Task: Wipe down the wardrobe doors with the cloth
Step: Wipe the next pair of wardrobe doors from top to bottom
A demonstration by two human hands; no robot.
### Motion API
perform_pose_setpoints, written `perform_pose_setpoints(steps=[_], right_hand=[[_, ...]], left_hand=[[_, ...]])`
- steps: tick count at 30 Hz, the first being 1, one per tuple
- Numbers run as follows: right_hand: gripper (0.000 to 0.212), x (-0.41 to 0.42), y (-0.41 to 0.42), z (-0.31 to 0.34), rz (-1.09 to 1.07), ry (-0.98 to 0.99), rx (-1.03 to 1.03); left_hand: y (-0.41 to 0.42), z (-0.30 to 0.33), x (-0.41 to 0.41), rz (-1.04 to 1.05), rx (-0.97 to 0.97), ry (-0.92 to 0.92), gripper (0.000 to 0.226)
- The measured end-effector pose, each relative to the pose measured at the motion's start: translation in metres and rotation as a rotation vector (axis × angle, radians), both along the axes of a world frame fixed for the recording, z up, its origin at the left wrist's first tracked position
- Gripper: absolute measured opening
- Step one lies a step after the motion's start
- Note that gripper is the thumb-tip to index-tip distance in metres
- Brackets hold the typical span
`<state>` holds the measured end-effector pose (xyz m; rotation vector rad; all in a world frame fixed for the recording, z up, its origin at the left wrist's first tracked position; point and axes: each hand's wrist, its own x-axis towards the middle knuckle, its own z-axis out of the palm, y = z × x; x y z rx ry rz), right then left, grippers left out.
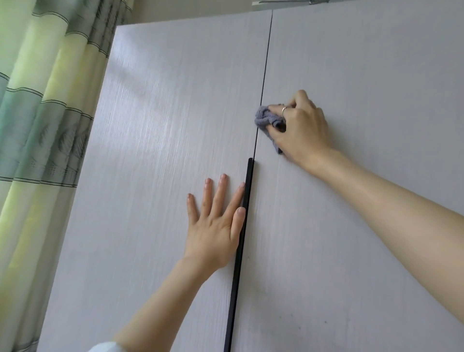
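Two pale grey wood-grain wardrobe doors fill the view, the left door (160, 150) and the right door (364, 75), meeting at a thin vertical gap. My right hand (301, 128), with a ring on one finger, is shut on a bunched grey-blue cloth (267, 119) and presses it against the right door just beside the gap. My left hand (216, 221) lies flat and open on the left door, fingers spread, its thumb touching the long black handle strip (241, 251) that runs down along the gap.
A green and yellow striped curtain (42, 125) hangs to the left of the wardrobe. A metal fitting (288, 2) shows above the doors' top edge. Small dark specks mark the lower part of the right door.
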<state>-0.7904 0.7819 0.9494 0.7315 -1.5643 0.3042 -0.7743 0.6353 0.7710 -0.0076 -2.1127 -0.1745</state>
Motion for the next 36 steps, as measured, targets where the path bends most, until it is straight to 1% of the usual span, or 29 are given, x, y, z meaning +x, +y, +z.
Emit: perform_pose_setpoints(steps=[2,5,8,12,16,17,19,22,24,26,28,30,31,33,36], right_hand=[[0.036,-0.006,0.003,-0.025,0.012,0.05,-0.004],[0.032,-0.012,0.006,-0.063,0.016,0.123,-0.036],[0.038,-0.012,0.007,-0.103,0.034,0.177,0.012],[0.046,-0.011,0.016,-0.155,0.033,0.174,0.1],[0.043,-0.01,0.017,-0.202,0.04,0.153,0.15],[0.043,-0.01,0.018,-0.215,0.044,0.144,0.181],[0.045,-0.008,0.023,-0.237,0.041,0.131,0.308],[0.046,-0.004,0.034,-0.243,-0.038,0.179,0.542],[0.044,-0.003,0.035,-0.226,-0.086,0.227,0.567],[0.041,-0.002,0.031,-0.204,-0.069,0.215,0.453],[0.041,0.0,0.027,-0.189,-0.05,0.134,0.282],[0.046,0.001,0.024,-0.197,-0.029,0.056,0.185],[0.049,0.001,0.023,-0.21,-0.01,0.034,0.187],[0.049,0.0,0.025,-0.245,0.028,0.048,0.294],[0.035,-0.001,0.037,-0.277,-0.011,0.142,0.552]], left_hand=[[0.001,0.0,0.0,0.012,0.005,0.006,0.059],[0.0,0.003,0.002,-0.004,0.027,-0.008,0.052],[0.0,0.004,0.005,-0.027,0.04,-0.026,0.051],[0.005,-0.007,0.008,-0.023,0.059,-0.077,0.047],[0.006,-0.025,0.01,-0.015,0.062,-0.079,0.05],[0.006,-0.029,0.01,-0.014,0.063,-0.081,0.05],[0.005,-0.038,0.01,-0.011,0.057,-0.085,0.05],[0.003,-0.052,0.012,0.007,0.034,-0.087,0.055],[0.002,-0.058,0.012,0.002,0.027,-0.087,0.055],[0.001,-0.062,0.012,-0.014,0.036,-0.098,0.053],[0.002,-0.065,0.013,-0.019,0.041,-0.107,0.052],[0.003,-0.072,0.015,-0.017,0.036,-0.12,0.052],[0.003,-0.075,0.015,-0.018,0.034,-0.126,0.052],[0.003,-0.081,0.016,-0.017,0.031,-0.136,0.052],[0.002,-0.085,0.015,-0.018,0.034,-0.121,0.052]])
